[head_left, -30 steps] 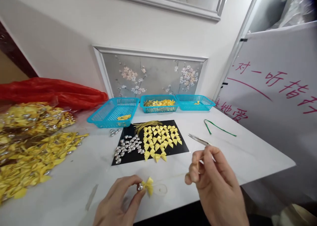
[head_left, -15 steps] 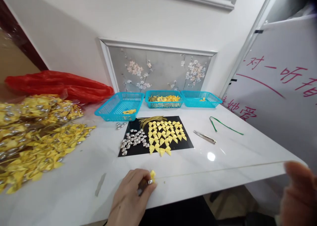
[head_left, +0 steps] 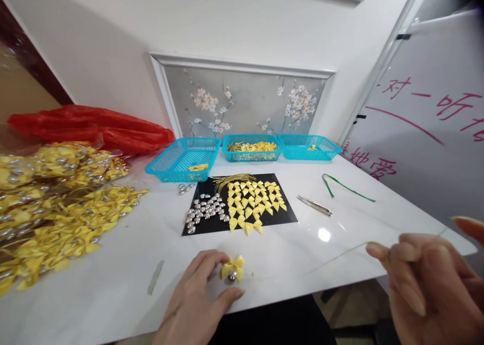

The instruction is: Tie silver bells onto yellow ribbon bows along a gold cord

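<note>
A yellow ribbon bow with a silver bell-like bead (head_left: 233,270) lies near the table's front edge. Around its left side curves my left hand (head_left: 200,297), index fingertip at the bow's edge and thumb apart below the bead. A thin pale cord (head_left: 340,254) runs from near the bow out to the right. Its far end is pinched in the fingers of my right hand (head_left: 427,279), raised at the right. Beyond them a black mat (head_left: 282,219) bears rows of yellow bows (head_left: 253,204), loose silver beads (head_left: 206,209) and a bundle of gold cords (head_left: 230,181).
Three blue baskets (head_left: 181,176) line the wall, with yellow pieces inside. Tweezers (head_left: 315,205) and a green ribbon (head_left: 348,191) lie right of the mat. Finished yellow bow strings (head_left: 71,224) are heaped at left, before a red plastic bag (head_left: 91,128). A whiteboard (head_left: 423,123) stands at right.
My left hand has loosened from the bow and bead, its finger and thumb now apart. My right hand has come further into view, leftward, and the cord now sags.
</note>
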Tool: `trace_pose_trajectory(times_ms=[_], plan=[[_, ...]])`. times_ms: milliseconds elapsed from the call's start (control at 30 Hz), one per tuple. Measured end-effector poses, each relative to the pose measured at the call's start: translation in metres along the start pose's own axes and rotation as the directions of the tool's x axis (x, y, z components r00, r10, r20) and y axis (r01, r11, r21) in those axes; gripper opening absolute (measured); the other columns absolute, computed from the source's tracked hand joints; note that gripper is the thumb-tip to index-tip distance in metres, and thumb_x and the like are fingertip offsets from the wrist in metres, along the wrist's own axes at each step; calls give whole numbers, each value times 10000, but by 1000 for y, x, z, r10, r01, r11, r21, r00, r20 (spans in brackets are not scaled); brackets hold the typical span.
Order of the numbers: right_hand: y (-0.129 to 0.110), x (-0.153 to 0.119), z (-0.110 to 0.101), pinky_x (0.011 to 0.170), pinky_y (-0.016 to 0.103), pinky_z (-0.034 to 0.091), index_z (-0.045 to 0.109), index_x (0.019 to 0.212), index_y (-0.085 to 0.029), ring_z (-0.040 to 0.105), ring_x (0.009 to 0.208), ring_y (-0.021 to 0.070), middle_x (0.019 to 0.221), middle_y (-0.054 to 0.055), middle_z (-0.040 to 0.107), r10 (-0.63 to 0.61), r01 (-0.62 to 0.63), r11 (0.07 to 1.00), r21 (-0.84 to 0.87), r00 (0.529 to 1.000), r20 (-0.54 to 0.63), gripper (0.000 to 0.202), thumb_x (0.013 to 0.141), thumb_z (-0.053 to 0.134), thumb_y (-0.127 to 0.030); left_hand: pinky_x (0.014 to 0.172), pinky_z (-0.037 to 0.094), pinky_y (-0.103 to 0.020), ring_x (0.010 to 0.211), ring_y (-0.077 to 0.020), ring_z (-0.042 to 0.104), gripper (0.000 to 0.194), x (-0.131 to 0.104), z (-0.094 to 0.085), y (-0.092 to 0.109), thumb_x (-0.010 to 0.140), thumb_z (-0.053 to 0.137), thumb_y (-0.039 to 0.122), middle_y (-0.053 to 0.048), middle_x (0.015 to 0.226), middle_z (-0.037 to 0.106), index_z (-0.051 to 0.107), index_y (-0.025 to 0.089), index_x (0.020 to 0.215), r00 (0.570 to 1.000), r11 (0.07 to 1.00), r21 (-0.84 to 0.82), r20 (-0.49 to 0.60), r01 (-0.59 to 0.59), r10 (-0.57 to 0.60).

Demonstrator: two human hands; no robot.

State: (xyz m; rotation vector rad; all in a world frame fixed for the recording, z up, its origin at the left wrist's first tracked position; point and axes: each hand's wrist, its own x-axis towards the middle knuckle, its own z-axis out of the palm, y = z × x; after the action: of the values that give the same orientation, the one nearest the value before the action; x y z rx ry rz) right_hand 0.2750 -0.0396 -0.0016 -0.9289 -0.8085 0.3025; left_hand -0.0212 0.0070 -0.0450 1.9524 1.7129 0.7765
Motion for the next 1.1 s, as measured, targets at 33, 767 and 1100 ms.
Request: trace_pose_trajectory(times_ms=[33, 767, 1100], plan=[[-3, -6, 8, 670, 328, 626, 566, 1243, -375, 439, 377, 72, 656, -70, 626, -5, 5, 1000, 2, 1000, 27, 429, 886, 772, -256, 864, 584, -370, 990, -260, 723, 216, 1, -2, -2, 786, 691, 352, -22, 1138, 718, 709, 300, 995, 1000, 1000, 1, -6, 1, -1], [27, -75, 76, 523, 204, 471, 728, 889, -206, 578, 565, 114, 777, 31, 610, 79, 78, 981, -180, 682, 727, 263, 986, 484, -200, 672, 604, -272, 768, -216, 753, 285, 13, -13, 14, 854, 638, 481, -22, 850, 800, 713, 238, 983, 999, 931, -364, -11, 35, -42], [10, -86, 88, 496, 222, 461, 745, 947, -204, 558, 551, 124, 732, 33, 573, -121, 325, 919, -223, 771, 626, 241, 963, 515, -135, 669, 619, -185, 719, -181, 754, 210, -5, -28, 38, 670, 879, 410, 10, 751, 791, 768, 258, 762, 986, 742, -666, -60, 78, -158]])
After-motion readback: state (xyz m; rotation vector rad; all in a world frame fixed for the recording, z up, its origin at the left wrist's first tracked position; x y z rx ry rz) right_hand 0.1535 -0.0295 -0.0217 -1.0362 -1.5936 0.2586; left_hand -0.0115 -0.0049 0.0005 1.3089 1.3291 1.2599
